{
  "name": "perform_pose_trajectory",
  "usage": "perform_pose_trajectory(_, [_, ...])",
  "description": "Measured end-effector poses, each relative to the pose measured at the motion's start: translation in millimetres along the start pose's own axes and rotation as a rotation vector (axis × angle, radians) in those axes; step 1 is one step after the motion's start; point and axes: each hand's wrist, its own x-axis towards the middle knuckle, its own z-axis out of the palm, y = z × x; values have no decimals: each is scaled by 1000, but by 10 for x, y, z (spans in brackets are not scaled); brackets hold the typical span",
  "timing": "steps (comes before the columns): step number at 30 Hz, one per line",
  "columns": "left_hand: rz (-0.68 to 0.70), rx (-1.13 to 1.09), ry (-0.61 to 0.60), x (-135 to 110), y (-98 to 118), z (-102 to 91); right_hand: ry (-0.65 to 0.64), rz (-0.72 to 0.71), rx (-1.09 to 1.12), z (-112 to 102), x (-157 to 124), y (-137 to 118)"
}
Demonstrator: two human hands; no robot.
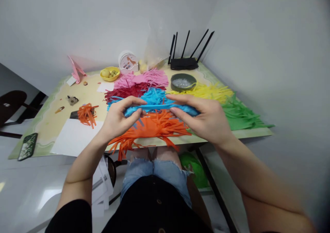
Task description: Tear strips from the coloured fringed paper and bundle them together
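Stretched level between my two hands is a blue strip of tissue paper [157, 106], folded narrow in the middle. My left hand [126, 116] pinches its left end between thumb and fingers. The right end is pinched the same way by my right hand [203, 117]; part of the bunched paper lies inside each palm. Below the strip, on the table, lies an orange fringed paper bundle [149, 126]. Just behind are blue fringed paper [154, 95], dark red fringe [123, 92] and pink fringe [143, 78]. Yellow fringe [213, 92] and green fringe [239, 114] spread to the right.
A black router [183, 63] with upright antennas stands at the back, near a dark round bowl [183, 82] of clear bits. Leftward are a yellow fruit bowl [110, 78], white paper [74, 136], a small orange tassel [87, 115] and a phone [28, 146] at the table edge.
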Motion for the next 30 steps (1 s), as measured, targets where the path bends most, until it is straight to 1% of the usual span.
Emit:
perform_pose_trajectory(3, [2, 54, 31, -9, -8, 24, 17, 100, -6, 29, 5, -8])
perform_pose_trajectory(5, [-31, 4, 51, -19, -18, 43, 18, 169, 110, 51, 20, -18])
perform_pose_trajectory(9, [-142, -299, 78, -30, -32, 70, -7, 262, 480, 101, 47, -18])
perform_pose_trajectory(11, [-187, -467, 83, -25, -37, 77, -21, 286, 605, 127, 49, 8])
perform_pose_trajectory(14, [-231, -641, 87, -12, -43, 95, -43, 308, 754, 163, 42, 73])
perform_pose_trajectory(16, [-236, -702, 91, -15, -57, 122, -60, 309, 812, 186, 37, 112])
perform_pose_trajectory(18, [-214, -725, 98, -38, -92, 154, -71, 301, 822, 206, 33, 133])
perform_pose_trajectory(21, [-149, -672, 97, -94, -174, 153, -67, 271, 784, 217, 28, 126])
perform_pose_trajectory(23, [-84, -529, 47, -122, -204, 79, -61, 202, 689, 202, 23, 102])
perform_pose_trajectory(24, [-54, -424, -24, -126, -200, 22, -66, 148, 613, 189, 22, 88])
perform_pose_trajectory(26, [9, -198, -203, -110, -148, -100, -90, 14, 433, 160, 24, 60])
perform_pose_trajectory(27, [38, -97, -261, -91, -104, -150, -106, -57, 351, 148, 29, 48])
perform_pose_trajectory(28, [64, -15, -285, -67, -56, -183, -127, -130, 286, 139, 36, 38])
perform_pose_trajectory(30, [105, 83, -277, -12, 32, -189, -174, -270, 202, 130, 53, 27])
